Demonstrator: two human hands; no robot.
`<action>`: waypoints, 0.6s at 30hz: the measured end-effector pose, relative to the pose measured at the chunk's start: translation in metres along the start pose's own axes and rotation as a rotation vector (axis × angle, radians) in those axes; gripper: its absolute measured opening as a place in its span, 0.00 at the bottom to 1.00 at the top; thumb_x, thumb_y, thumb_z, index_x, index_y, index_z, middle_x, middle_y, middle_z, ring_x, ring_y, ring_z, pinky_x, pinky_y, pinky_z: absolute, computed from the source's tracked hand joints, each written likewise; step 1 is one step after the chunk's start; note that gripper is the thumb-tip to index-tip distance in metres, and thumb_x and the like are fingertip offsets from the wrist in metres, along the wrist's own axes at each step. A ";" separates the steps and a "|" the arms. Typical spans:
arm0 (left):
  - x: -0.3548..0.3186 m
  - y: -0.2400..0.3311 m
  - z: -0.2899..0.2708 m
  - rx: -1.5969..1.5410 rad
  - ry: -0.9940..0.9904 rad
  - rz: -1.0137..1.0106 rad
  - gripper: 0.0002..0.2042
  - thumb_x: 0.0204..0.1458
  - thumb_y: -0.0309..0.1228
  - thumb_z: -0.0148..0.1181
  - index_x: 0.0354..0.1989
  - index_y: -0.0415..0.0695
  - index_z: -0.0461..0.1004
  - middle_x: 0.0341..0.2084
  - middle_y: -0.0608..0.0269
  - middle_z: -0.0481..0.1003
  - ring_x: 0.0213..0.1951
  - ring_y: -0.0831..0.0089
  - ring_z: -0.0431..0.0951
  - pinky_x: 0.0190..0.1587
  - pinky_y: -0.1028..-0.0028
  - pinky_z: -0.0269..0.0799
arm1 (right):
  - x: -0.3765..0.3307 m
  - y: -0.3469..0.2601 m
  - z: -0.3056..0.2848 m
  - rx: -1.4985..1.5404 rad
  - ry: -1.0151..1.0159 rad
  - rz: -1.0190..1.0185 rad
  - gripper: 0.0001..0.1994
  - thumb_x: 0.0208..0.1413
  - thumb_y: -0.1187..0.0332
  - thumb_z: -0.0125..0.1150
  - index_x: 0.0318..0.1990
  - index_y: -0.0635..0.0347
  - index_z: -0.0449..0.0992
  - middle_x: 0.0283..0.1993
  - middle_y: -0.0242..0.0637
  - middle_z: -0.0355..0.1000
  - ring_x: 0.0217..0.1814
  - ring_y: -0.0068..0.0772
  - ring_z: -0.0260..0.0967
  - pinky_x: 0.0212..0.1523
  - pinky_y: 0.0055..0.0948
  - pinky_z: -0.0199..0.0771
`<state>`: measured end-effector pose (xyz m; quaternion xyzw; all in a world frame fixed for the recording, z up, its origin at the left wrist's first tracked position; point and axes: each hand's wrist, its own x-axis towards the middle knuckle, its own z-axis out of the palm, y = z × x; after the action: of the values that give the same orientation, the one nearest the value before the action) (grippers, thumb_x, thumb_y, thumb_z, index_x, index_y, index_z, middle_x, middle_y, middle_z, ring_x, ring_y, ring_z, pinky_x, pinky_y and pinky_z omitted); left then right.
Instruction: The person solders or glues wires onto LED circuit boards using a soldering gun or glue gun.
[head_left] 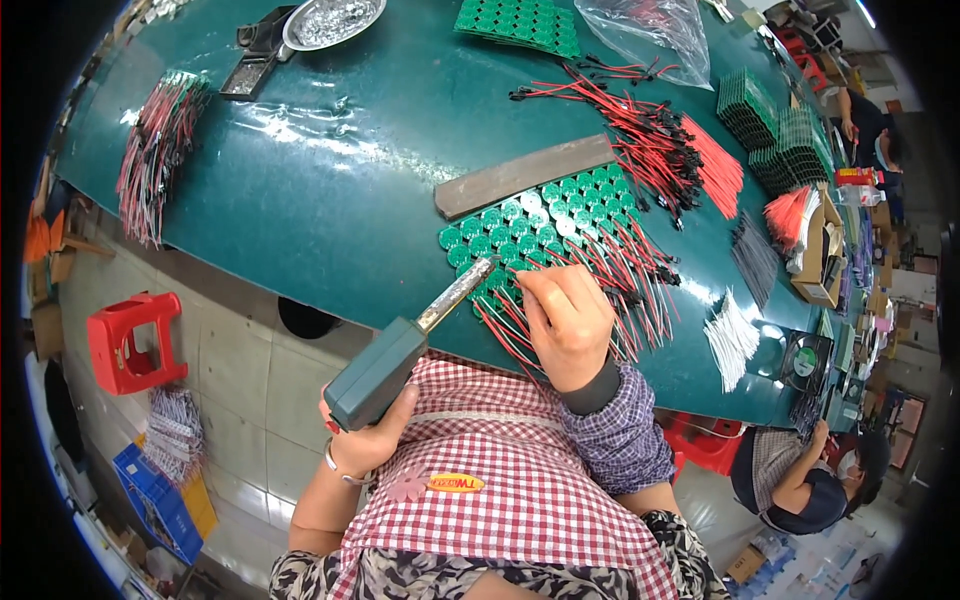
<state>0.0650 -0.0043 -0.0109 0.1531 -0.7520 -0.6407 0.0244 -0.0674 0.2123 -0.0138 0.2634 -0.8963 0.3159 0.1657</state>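
In my left hand (365, 445) is a soldering iron (378, 375) with a thick dark green body and a metal barrel. Its tip meets the near left part of a green circuit board panel (490, 236) made up of many round boards. Just right of the tip, my right hand (572, 325) pinches a thin red wire (515, 272) at the panel. Red and white wires (640, 275) with black ends fan out from the panel's right and near sides. Along its far edge lies a flat grey-brown bar (525, 176).
Bundles of red-black wires (655, 140) lie beyond the bar. Green panels stand in stacks (750, 108) at far right and one pile (518, 25) at the back. A metal dish (332, 20) and wired boards (162, 155) are at left. A co-worker (800, 475) sits at right.
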 end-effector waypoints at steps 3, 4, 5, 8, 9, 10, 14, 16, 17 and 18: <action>0.003 -0.003 0.002 0.044 -0.003 0.049 0.11 0.43 0.20 0.66 0.37 0.34 0.79 0.33 0.53 0.79 0.32 0.67 0.81 0.36 0.72 0.76 | 0.000 0.001 0.000 -0.006 -0.012 -0.004 0.12 0.42 0.80 0.65 0.37 0.61 0.77 0.31 0.35 0.71 0.33 0.37 0.70 0.33 0.35 0.69; 0.004 -0.003 0.002 0.045 -0.003 0.047 0.11 0.43 0.20 0.66 0.37 0.34 0.79 0.33 0.53 0.79 0.32 0.67 0.81 0.36 0.72 0.76 | 0.000 0.001 0.000 -0.010 -0.015 -0.008 0.12 0.42 0.80 0.65 0.38 0.61 0.77 0.31 0.35 0.71 0.33 0.37 0.69 0.33 0.35 0.69; 0.005 -0.003 0.002 0.065 -0.018 0.070 0.11 0.42 0.20 0.66 0.36 0.34 0.79 0.32 0.53 0.79 0.32 0.66 0.81 0.35 0.72 0.76 | 0.000 0.001 0.000 -0.009 -0.017 -0.007 0.12 0.42 0.80 0.65 0.38 0.61 0.77 0.31 0.35 0.71 0.33 0.37 0.69 0.33 0.35 0.69; 0.006 -0.004 0.003 0.095 -0.038 0.117 0.11 0.40 0.19 0.66 0.35 0.33 0.78 0.31 0.53 0.78 0.30 0.64 0.80 0.34 0.71 0.75 | 0.000 0.001 0.000 -0.012 -0.015 -0.014 0.12 0.42 0.80 0.65 0.38 0.61 0.77 0.31 0.35 0.71 0.33 0.37 0.69 0.33 0.34 0.70; 0.007 -0.004 0.003 0.105 -0.042 0.144 0.11 0.39 0.19 0.66 0.34 0.34 0.78 0.30 0.53 0.77 0.29 0.63 0.79 0.33 0.71 0.75 | 0.000 0.001 0.000 -0.012 -0.016 -0.014 0.12 0.42 0.80 0.65 0.38 0.61 0.77 0.31 0.35 0.71 0.33 0.37 0.69 0.34 0.34 0.70; 0.009 -0.003 0.003 0.105 -0.042 0.143 0.11 0.39 0.19 0.66 0.34 0.34 0.78 0.30 0.53 0.77 0.29 0.63 0.79 0.33 0.71 0.75 | 0.000 0.001 0.000 -0.012 -0.017 -0.014 0.12 0.42 0.80 0.65 0.38 0.61 0.77 0.31 0.35 0.71 0.33 0.37 0.69 0.34 0.34 0.70; 0.009 -0.002 0.002 0.128 -0.064 0.139 0.10 0.38 0.19 0.65 0.32 0.34 0.78 0.29 0.52 0.77 0.27 0.62 0.78 0.31 0.71 0.74 | 0.001 0.001 0.000 -0.016 -0.024 -0.012 0.12 0.42 0.80 0.65 0.38 0.61 0.77 0.31 0.35 0.70 0.33 0.37 0.69 0.33 0.34 0.69; 0.007 -0.005 0.001 0.121 -0.064 0.122 0.10 0.38 0.19 0.65 0.32 0.34 0.78 0.29 0.53 0.76 0.27 0.62 0.78 0.31 0.71 0.74 | 0.002 0.000 -0.001 -0.018 -0.027 -0.017 0.12 0.43 0.80 0.65 0.38 0.61 0.77 0.31 0.35 0.70 0.33 0.36 0.69 0.33 0.34 0.69; 0.007 -0.006 0.000 0.123 -0.073 0.120 0.10 0.38 0.19 0.65 0.32 0.34 0.78 0.29 0.52 0.77 0.27 0.62 0.78 0.31 0.70 0.74 | 0.002 0.000 -0.001 -0.018 -0.027 -0.017 0.12 0.43 0.80 0.65 0.38 0.61 0.77 0.31 0.35 0.70 0.33 0.36 0.69 0.33 0.34 0.69; 0.006 -0.007 -0.001 0.126 -0.082 0.118 0.10 0.38 0.19 0.65 0.33 0.34 0.78 0.29 0.52 0.77 0.27 0.61 0.78 0.32 0.70 0.74 | 0.002 0.000 -0.001 -0.020 -0.029 -0.019 0.12 0.43 0.80 0.64 0.38 0.61 0.77 0.31 0.35 0.70 0.33 0.36 0.69 0.33 0.34 0.69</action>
<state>0.0604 -0.0073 -0.0182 0.0836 -0.7989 -0.5953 0.0216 -0.0692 0.2124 -0.0118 0.2748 -0.8991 0.3015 0.1585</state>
